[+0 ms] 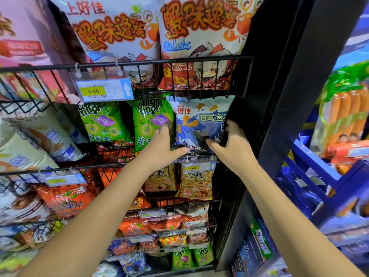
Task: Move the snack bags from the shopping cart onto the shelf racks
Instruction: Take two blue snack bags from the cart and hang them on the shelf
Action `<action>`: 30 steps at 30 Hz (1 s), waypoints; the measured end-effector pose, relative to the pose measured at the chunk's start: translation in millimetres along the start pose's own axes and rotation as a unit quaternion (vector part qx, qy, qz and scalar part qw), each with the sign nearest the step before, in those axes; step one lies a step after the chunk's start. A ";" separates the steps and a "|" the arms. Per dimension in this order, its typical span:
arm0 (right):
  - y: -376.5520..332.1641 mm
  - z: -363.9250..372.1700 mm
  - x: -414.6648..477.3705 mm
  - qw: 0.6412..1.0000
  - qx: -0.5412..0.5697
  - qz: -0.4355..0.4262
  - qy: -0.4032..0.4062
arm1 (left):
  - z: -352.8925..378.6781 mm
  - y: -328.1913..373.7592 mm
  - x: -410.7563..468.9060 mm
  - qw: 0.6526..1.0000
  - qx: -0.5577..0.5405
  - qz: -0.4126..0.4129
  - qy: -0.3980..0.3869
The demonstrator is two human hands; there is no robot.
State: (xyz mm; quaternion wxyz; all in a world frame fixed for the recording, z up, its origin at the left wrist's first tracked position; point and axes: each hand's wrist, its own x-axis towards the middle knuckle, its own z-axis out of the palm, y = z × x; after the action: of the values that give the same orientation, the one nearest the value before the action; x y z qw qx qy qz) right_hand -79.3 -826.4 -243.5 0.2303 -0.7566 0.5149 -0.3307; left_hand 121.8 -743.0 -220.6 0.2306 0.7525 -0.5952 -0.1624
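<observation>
Green onion-ring foil bag (151, 124), just left of the blue-and-white foil snack bag (199, 124), may get knocked askew by the left grip (163, 144) pinching the snack bag's left edge. Snack bag stands in the black wire rack (89, 167). Right grip (231, 144) clasps its right edge hard against the black steel upright (279, 96), so it could snag there and crumple.

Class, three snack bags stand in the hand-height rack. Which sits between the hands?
The blue bag, rightmost, between left hand and right hand; the green bags stand left of it.

blue-white snack bag (199, 124), green bags (151, 120) — black racks (159, 61)
</observation>
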 end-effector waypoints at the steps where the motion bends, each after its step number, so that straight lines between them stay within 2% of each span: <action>1: -1.3 -3.6 -3.0 1.000 -0.021 -0.005 -0.004 | -2.1 2.5 -6.6 1.000 0.020 0.006 0.004; 5: -10.5 -23.2 -28.0 0.994 -0.089 -0.069 0.000 | -7.2 16.5 -33.4 0.992 0.112 0.049 0.036; 9: -14.2 -44.6 -64.0 0.970 -0.179 -0.162 0.032 | -5.3 34.1 -60.7 0.970 0.214 0.095 0.066; 12: -11.1 -64.8 -94.0 0.958 -0.229 -0.168 0.037 | 1.2 50.3 -80.1 0.957 0.249 0.133 0.065; 20: 13.2 -116.4 -206.2 0.938 -0.333 -0.071 0.068 | 47.3 103.1 -134.7 0.926 0.241 0.289 0.021; 25: 33.7 -138.7 -297.9 0.938 -0.335 0.021 0.085 | 91.2 120.3 -177.3 0.903 0.217 0.370 -0.020; 30: 63.5 -179.6 -399.1 0.920 -0.344 0.156 0.106 | 137.1 176.8 -230.5 0.881 0.175 0.431 -0.085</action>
State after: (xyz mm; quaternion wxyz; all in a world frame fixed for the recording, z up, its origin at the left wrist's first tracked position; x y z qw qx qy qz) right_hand -351.8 -479.2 -271.0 -0.0517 -0.6599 0.7298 -0.1710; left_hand -149.4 -573.1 -247.3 0.0909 0.4329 -0.8968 -0.0031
